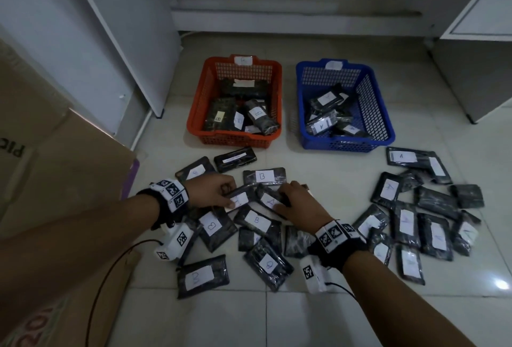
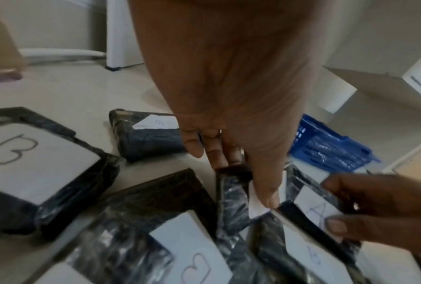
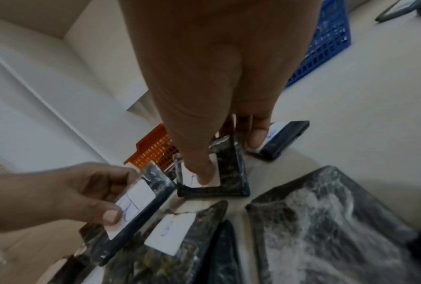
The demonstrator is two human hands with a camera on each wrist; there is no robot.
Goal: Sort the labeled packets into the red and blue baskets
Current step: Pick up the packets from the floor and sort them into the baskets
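Black wrapped packets with white letter labels lie scattered on the tiled floor. My left hand pinches one packet by its label, thumb on top; the same packet shows in the left wrist view. My right hand grips the neighbouring packet marked A, thumb pressed on its label. The two packets touch each other. Behind them stand the red basket with B packets inside and the blue basket with A packets inside.
Loose B packets lie around my hands, and a pile of A packets lies to the right. A cardboard box lies flat on the left. White cabinets flank the baskets. A cable hangs from my left wrist.
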